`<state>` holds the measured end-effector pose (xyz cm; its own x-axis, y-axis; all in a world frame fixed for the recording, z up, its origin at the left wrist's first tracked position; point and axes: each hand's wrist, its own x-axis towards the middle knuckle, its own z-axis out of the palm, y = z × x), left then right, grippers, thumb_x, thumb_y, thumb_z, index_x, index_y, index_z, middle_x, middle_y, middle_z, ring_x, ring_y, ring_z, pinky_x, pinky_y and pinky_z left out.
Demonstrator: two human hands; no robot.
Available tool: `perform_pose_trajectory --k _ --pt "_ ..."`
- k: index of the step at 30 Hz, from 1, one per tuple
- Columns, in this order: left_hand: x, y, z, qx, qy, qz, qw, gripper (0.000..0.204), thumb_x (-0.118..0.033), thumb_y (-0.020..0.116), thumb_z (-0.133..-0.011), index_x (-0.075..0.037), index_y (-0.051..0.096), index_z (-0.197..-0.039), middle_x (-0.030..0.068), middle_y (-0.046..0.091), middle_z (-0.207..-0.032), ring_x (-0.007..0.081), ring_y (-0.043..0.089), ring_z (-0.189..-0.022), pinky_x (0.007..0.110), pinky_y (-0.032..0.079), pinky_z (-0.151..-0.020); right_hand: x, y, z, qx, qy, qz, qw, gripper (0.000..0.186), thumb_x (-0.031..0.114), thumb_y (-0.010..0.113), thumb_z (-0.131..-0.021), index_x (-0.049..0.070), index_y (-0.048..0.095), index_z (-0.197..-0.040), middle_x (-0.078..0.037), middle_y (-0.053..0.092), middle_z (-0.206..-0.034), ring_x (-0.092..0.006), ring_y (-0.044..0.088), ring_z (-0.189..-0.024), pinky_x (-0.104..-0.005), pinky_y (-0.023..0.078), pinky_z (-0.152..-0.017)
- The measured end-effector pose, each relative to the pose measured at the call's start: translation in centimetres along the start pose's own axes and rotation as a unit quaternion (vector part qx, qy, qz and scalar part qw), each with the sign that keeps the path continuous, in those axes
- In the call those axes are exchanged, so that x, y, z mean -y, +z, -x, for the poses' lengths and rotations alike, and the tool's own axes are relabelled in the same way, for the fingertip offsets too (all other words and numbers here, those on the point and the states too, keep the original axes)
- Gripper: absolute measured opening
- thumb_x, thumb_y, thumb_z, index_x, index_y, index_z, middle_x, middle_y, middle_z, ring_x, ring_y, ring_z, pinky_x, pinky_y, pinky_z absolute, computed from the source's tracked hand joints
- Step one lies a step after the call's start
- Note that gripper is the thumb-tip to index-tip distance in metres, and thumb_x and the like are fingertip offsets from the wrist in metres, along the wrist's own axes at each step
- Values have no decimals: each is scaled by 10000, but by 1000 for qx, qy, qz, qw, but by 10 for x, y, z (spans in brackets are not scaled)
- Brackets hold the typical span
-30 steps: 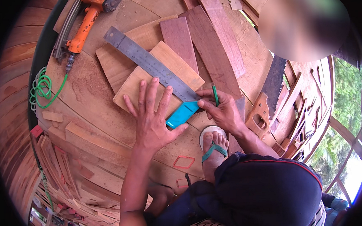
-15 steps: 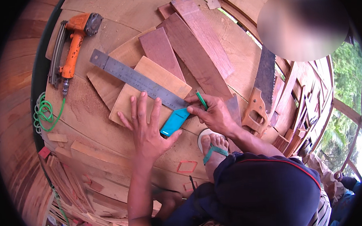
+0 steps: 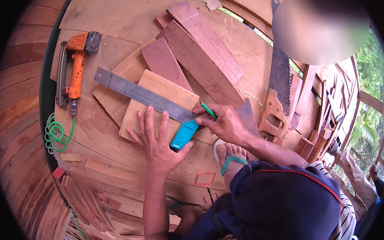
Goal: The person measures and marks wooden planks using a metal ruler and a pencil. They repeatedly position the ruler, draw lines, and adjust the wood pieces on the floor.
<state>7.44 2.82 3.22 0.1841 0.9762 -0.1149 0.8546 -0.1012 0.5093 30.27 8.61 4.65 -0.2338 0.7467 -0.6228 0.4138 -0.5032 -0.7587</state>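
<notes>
A try square with a steel blade (image 3: 146, 95) and a blue handle (image 3: 185, 134) lies slantwise across a short light-brown board (image 3: 169, 90). My left hand (image 3: 157, 149) is open, its fingers spread over the board just below the blade and its thumb beside the blue handle. In my right hand (image 3: 226, 125) is a green pencil (image 3: 208, 111), gripped near the board's right edge. My right fingers also meet the square's corner, where handle joins blade. The pencil's writing point cannot be made out.
Reddish planks (image 3: 202, 63) lie beyond the board. An orange nail gun (image 3: 76, 71) with a green coiled hose (image 3: 57, 134) rests at far left. A handsaw (image 3: 273, 116) lies at right, near my sandalled foot (image 3: 232, 157). Wood strips (image 3: 82, 202) are piled lower left. Another person is at upper right.
The whole view has shifted slightly. Both hands stay at the try square and board, and the pencil in my right hand has changed its tilt a little.
</notes>
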Motion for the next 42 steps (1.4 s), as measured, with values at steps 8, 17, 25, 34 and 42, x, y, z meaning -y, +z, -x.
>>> perform_pose_trajectory --k 8,17,25,34,42 --pt "-1 -3 -1 11 -7 4 1000 1120 -504 898 -652 -188 377 -1592 179 226 -1691 439 133 -1583 765 -20 -1182 3 -1 1 11 22 -12 1000 317 185 755 -949 12 726 -1213 -163 743 -903 -150 658 -757 -367 537 -719" --pt "-4 -7 -2 17 -9 5 1000 1110 -494 890 -668 -182 366 -1596 193 229 -1684 450 139 -1580 762 -10 -1184 5 -2 1 17 15 -12 1000 315 179 756 -948 -2 722 -1203 -164 744 -893 -147 666 -777 -364 544 -738" --pt "-3 -7 -2 22 -14 13 1000 1103 -473 894 -657 -189 377 -1589 176 225 -1689 433 134 -1584 763 -14 -1183 -2 1 0 9 20 -27 999 307 181 767 -945 4 729 -1193 -139 744 -878 -126 640 -753 -352 537 -709" --pt "0 -6 -2 25 -20 14 999 1144 -485 902 -625 -210 370 -1600 151 222 -1692 419 124 -1587 778 -12 -1176 -10 2 -3 23 5 -30 999 313 201 749 -987 16 701 -1235 38 629 -721 -21 505 -577 -229 409 -501" --pt "1 -7 0 25 -21 26 999 1162 -492 914 -624 -219 358 -1608 153 222 -1692 412 123 -1589 770 -33 -1182 -9 2 -3 29 17 -50 998 289 150 739 -983 19 703 -1238 14 673 -768 -28 511 -584 -242 433 -522"
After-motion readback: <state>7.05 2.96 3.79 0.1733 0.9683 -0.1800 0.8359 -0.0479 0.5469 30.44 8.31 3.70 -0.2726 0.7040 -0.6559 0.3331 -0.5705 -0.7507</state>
